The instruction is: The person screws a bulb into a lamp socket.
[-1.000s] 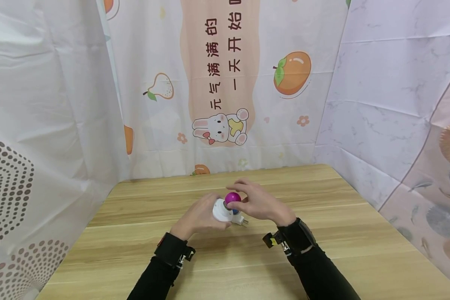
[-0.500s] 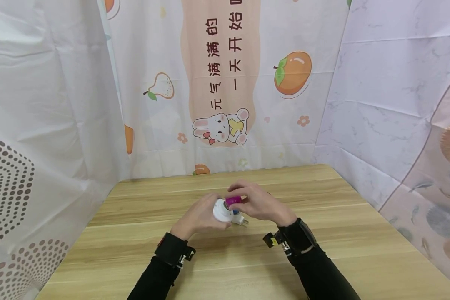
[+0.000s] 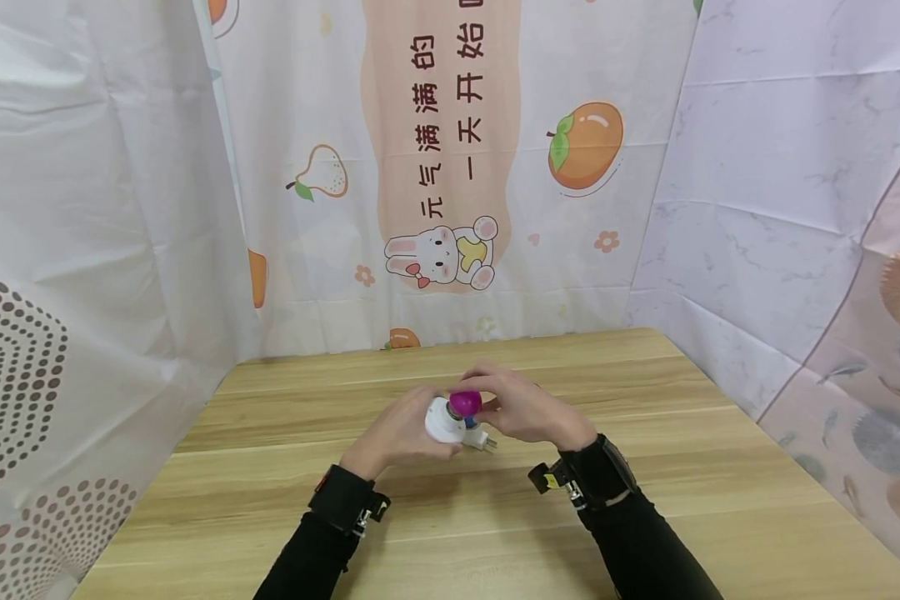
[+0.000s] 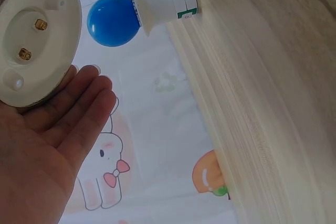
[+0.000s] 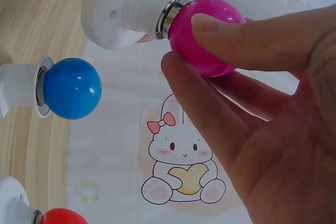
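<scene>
In the head view my left hand holds a white round lamp socket above the table. Its oval underside with two brass screws faces the left wrist camera. A magenta light bulb sits in the socket's mouth, with part of its metal base showing. My right hand has thumb and fingers round this bulb; in the right wrist view the thumb lies across the glass and a finger is below it. Part of the bulb is hidden by the thumb.
Beyond the hands stands a blue bulb in another white socket, with a red bulb in a socket beside it. A white two-pin plug shows behind the held socket. Printed curtains enclose the wooden table.
The right fingers, spread over the magenta bulb at first, closed round it and then shifted about it, the thumb now lower. The left hand and the socket stay in place.
</scene>
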Demonstrator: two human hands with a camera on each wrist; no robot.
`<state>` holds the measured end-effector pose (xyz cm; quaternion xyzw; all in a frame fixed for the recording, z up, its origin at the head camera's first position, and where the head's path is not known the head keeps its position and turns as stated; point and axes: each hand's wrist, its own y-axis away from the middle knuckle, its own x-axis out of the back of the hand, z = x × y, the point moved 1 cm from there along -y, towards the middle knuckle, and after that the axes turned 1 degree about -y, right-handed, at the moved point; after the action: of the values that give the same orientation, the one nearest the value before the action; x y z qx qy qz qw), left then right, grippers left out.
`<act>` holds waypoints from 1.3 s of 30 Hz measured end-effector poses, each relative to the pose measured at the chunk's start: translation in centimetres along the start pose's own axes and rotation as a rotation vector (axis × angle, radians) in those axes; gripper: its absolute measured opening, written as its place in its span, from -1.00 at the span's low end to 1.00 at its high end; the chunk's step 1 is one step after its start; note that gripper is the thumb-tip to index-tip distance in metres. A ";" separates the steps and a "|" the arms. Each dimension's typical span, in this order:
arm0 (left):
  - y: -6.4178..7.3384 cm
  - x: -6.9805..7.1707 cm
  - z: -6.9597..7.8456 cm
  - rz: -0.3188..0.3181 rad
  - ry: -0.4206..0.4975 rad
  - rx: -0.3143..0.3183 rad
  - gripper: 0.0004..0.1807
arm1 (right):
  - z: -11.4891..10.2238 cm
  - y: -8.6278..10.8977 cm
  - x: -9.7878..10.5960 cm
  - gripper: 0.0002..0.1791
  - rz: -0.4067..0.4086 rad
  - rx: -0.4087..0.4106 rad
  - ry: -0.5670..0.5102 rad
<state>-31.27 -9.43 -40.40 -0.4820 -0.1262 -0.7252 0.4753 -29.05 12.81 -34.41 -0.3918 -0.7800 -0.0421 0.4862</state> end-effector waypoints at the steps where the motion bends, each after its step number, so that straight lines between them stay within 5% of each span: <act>1: 0.0 0.0 0.0 -0.001 -0.001 -0.001 -0.22 | -0.1 0.0 0.0 -0.49 -0.002 -0.007 -0.009; 18: -0.1 -0.1 0.1 -0.002 -0.013 -0.024 -0.22 | 0.1 0.1 -0.4 -0.44 0.000 -0.140 -0.070; 33: 0.1 0.0 0.1 0.000 0.001 -0.023 -0.24 | 0.2 0.1 -0.5 -0.47 0.039 -0.157 0.020; 39: 0.1 -0.1 0.0 0.002 -0.005 -0.021 -0.24 | 0.1 0.1 -0.3 -0.41 0.025 -0.122 -0.050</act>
<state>-31.21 -9.41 -40.45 -0.4888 -0.1193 -0.7248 0.4706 -28.96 12.77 -34.79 -0.4312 -0.7830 -0.0738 0.4422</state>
